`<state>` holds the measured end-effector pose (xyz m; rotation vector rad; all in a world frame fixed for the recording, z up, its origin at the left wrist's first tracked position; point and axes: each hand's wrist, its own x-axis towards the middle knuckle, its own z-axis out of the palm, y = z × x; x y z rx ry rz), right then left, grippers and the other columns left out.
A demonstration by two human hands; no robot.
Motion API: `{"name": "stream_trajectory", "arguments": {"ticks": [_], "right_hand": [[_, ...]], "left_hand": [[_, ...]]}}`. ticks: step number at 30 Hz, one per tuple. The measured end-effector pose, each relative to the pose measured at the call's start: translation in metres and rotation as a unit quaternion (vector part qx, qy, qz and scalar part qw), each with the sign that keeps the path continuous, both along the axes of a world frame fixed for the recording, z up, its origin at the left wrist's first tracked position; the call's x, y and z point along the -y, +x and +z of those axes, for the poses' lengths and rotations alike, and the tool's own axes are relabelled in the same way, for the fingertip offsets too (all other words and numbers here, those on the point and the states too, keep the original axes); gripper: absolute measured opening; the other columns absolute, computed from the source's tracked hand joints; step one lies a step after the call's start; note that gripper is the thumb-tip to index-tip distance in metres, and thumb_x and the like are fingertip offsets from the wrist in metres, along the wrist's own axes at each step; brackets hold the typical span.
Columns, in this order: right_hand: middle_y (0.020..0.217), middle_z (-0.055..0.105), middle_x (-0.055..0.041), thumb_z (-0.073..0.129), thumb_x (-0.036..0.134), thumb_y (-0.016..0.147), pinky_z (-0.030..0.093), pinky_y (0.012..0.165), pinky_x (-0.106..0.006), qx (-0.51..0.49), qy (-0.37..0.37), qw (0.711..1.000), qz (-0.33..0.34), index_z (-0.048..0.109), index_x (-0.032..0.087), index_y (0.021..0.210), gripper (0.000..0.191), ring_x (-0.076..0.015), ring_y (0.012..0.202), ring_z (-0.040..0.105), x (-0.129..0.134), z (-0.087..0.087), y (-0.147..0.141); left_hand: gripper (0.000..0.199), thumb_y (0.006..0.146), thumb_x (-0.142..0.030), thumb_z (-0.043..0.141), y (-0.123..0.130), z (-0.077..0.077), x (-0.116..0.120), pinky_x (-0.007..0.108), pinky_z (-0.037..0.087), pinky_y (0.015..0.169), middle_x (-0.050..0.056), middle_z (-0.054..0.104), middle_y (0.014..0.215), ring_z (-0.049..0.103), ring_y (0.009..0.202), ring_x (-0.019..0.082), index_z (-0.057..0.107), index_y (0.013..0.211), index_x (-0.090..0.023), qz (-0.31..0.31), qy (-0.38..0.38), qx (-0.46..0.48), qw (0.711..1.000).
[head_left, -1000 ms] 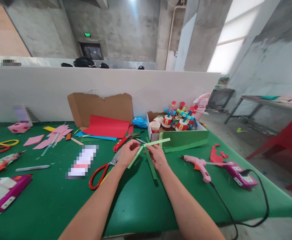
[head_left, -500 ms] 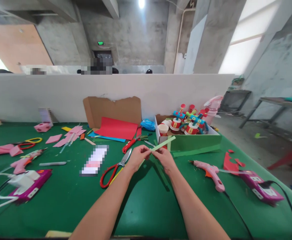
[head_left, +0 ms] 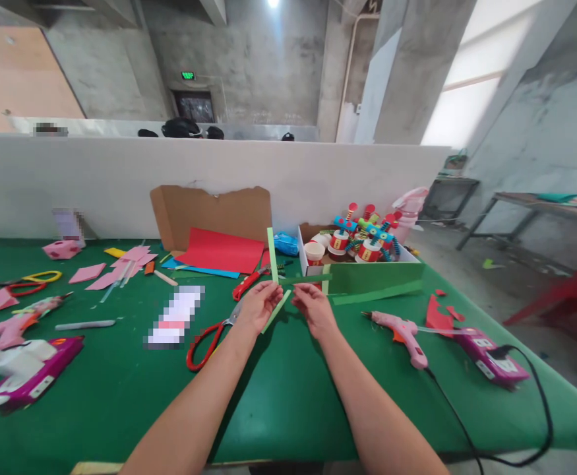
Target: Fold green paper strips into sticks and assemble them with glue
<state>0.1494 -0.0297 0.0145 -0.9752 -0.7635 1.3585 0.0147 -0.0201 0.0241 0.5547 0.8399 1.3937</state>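
Note:
My left hand [head_left: 261, 307] pinches folded green paper strips between thumb and fingers. One light green strip [head_left: 271, 252] stands upright above the fingertips, and another light green end [head_left: 276, 313] slants down below them. A darker green strip [head_left: 308, 280] sticks out sideways to the right. Close by on the right, my right hand [head_left: 314, 310] has loosely bent fingers, a small gap away from the left fingertips; nothing shows between them. Red-handled scissors [head_left: 206, 346] lie on the table beside my left wrist, partly hidden by it.
An open box [head_left: 377, 280] of paper-cup figures [head_left: 368, 249] stands behind my right hand. To the right lie a pink glue gun [head_left: 404, 333] and a purple power strip [head_left: 493, 356]. Red paper [head_left: 223, 252], a cardboard sheet [head_left: 213, 214] and pink scraps [head_left: 122, 267] lie further back and left.
The right hand has come off the strip and moved slightly apart. In the left hand the light strip has turned from slanting right to upright. The view has shifted a little.

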Motion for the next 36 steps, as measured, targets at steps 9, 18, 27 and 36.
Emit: {"name": "stream_trajectory", "arguments": {"ticks": [9,18,27,36], "right_hand": [[0.071,0.066,-0.002,0.076,0.041,0.059,0.05,0.07,-0.029,0.055,0.05,0.996,-0.04,0.062,0.019,0.069,0.028,-0.0148,0.067,0.06,0.008,-0.008,-0.021],[0.066,0.069,-0.0034,0.07,0.037,0.063,0.048,0.066,-0.029,0.151,0.054,0.985,-0.06,0.068,0.017,0.068,0.021,-0.0164,0.064,0.06,0.007,-0.006,-0.016],[0.063,0.069,-0.0053,0.07,0.039,0.062,0.045,0.059,-0.028,0.169,0.029,0.983,-0.067,0.067,0.015,0.061,0.024,-0.0166,0.06,0.06,0.009,-0.002,-0.018],[0.057,0.066,-0.0029,0.066,0.039,0.063,0.042,0.056,-0.027,0.221,0.03,0.97,-0.097,0.067,0.015,0.06,0.024,-0.0155,0.055,0.055,0.009,-0.001,-0.017]], "left_hand": [[0.031,0.053,-0.027,0.083,0.013,-0.013,0.007,0.026,0.05,0.065,-0.001,0.064,0.062,0.061,0.059,0.011,0.059,0.069,-0.014,0.001,0.026,-0.031,0.999],[0.035,0.048,-0.03,0.084,0.016,-0.009,0.01,0.025,0.048,0.063,-0.002,0.062,0.059,0.059,0.057,0.01,0.059,0.067,-0.015,0.007,0.031,-0.033,0.999],[0.037,0.046,-0.032,0.084,0.02,-0.015,0.009,0.024,0.043,0.057,-0.003,0.059,0.058,0.054,0.053,0.008,0.058,0.066,-0.015,0.02,0.025,-0.052,0.998],[0.034,0.046,-0.03,0.083,0.022,-0.011,0.011,0.023,0.04,0.055,-0.004,0.057,0.054,0.051,0.051,0.008,0.058,0.063,-0.015,0.025,0.039,-0.062,0.997]]}}
